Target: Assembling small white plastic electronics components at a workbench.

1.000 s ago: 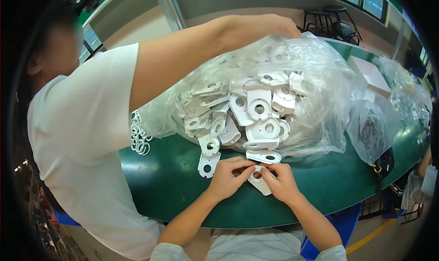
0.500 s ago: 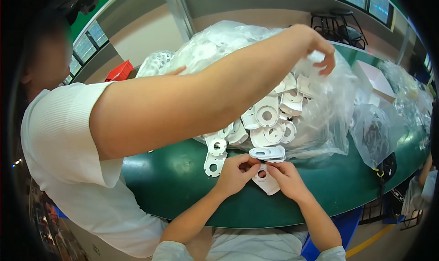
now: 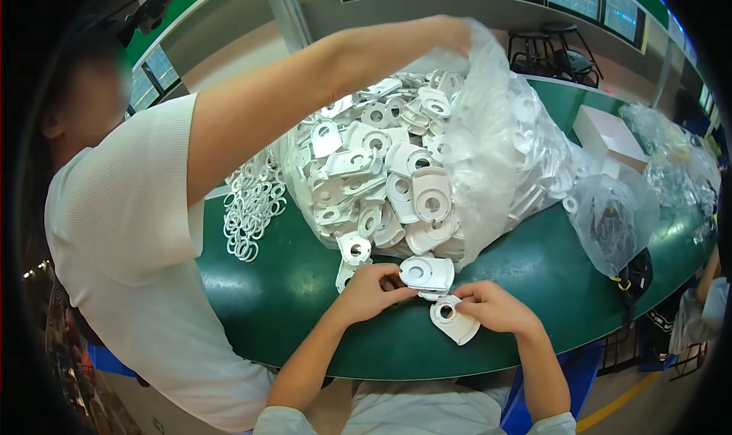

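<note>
My right hand [image 3: 496, 307] pinches the rim of a white plastic plate [image 3: 460, 327], which has a round hole and a tapered end, low over the green table. Just left of it, my left hand [image 3: 370, 292] has its fingers curled together, thumb tip against the lower left edge of a small stack of similar white plates [image 3: 428, 273]. What those fingers hold, if anything, is hidden. Beyond my hands, a big clear plastic bag [image 3: 480, 153] lies open around a heap of the same white plates [image 3: 366, 176].
A co-worker's arm [image 3: 305, 73] reaches over the heap from the left, its hand at the bag. White rings [image 3: 248, 214] lie in a loose pile at left. On the right are a white box [image 3: 610, 138], a clear bag [image 3: 618, 221] with dark contents and crumpled plastic [image 3: 675, 168].
The co-worker's arm has lifted and swung back with the bag's plastic, uncovering the heap and the rings. My hands have drawn apart; the plate has moved slightly right and nearer with my right hand.
</note>
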Action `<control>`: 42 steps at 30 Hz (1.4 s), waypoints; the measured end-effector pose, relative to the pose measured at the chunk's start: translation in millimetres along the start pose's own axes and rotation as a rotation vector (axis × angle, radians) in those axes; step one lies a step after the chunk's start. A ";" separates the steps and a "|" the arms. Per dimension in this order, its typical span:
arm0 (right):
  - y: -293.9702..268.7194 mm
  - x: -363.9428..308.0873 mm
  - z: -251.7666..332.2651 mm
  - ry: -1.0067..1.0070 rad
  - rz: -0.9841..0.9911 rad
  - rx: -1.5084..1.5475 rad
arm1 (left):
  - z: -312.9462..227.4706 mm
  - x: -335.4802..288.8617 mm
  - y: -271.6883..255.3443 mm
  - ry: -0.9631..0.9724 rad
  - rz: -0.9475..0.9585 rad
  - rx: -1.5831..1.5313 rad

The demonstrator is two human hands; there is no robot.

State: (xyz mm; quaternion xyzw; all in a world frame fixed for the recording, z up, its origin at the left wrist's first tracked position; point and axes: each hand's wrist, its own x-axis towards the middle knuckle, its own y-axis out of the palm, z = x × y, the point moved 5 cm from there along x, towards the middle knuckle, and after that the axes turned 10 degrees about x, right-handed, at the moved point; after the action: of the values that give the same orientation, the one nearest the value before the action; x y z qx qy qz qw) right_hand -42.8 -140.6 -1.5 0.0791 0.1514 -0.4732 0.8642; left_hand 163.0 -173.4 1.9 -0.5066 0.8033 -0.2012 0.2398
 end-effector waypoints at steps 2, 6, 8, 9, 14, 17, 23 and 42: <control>-0.8 -0.5 -4.3 -0.007 0.000 -0.019 | -1.1 -2.8 -2.3 0.027 -0.016 0.060; -7.2 -10.0 -0.3 0.030 -0.005 -0.139 | 5.9 -17.5 -4.6 0.018 -0.098 0.248; -20.2 -18.6 -1.8 -0.009 -0.041 -0.050 | -4.3 -23.7 -4.9 -0.025 -0.217 0.374; -25.2 -21.5 -1.1 -0.053 -0.077 0.037 | -6.8 -24.8 -2.8 -0.025 -0.211 0.370; -8.3 -6.1 -6.4 -0.165 -0.216 0.593 | -13.0 -30.3 -7.8 -0.041 -0.492 0.585; 7.7 -3.5 -4.9 -0.221 -0.226 0.646 | -26.0 -36.0 1.8 0.011 -0.535 0.329; 24.7 2.0 -12.4 -0.355 -0.318 0.699 | -29.9 -26.4 44.4 0.163 -0.323 -0.336; 40.4 -7.2 -0.9 -0.368 -0.287 0.488 | -23.8 -31.4 33.0 0.122 -0.329 -0.525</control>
State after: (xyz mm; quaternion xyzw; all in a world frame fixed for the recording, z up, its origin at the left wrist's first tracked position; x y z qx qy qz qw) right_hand -12.6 -112.9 -0.1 0.1747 -0.1153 -0.6186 0.7573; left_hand 137.0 -129.6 8.0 -0.6612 0.7481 -0.0532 0.0164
